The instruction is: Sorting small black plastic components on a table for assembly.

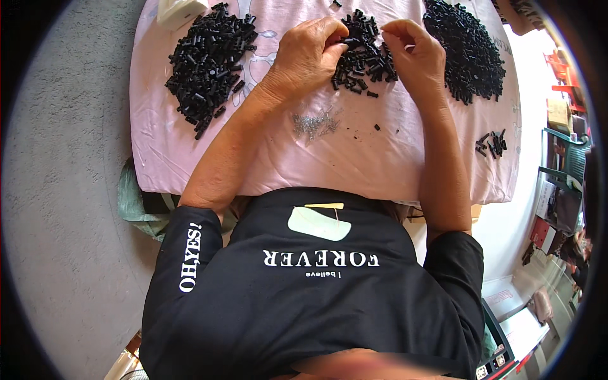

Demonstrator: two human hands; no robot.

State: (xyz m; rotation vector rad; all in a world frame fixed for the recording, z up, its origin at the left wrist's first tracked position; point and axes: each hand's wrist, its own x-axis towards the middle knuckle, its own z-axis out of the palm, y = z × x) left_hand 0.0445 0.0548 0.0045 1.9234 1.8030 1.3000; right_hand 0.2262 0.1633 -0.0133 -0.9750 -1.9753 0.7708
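Pieces (360,66): small black cylinders, heaped loosely at the far middle of the bench (354,168), between the two hands.
Left hand (310,54): was at the heap's left edge, fingers curled, thumb close to forefinger; I could not tell whether they gripped a piece.
Right hand (418,57): was at the heap's right edge, fingers bent toward the thumb; whether anything was pinched there could not be told.
Left pile (209,63): was larger, of similar black cylinders.
Right pile (468,54): lay beyond the right hand, black and dense.
Small cluster (492,144): lay nearer than the right pile.
Silvery slivers (315,124): were scattered near the left forearm.
Cloth (158,152): was pink, covering the bench.
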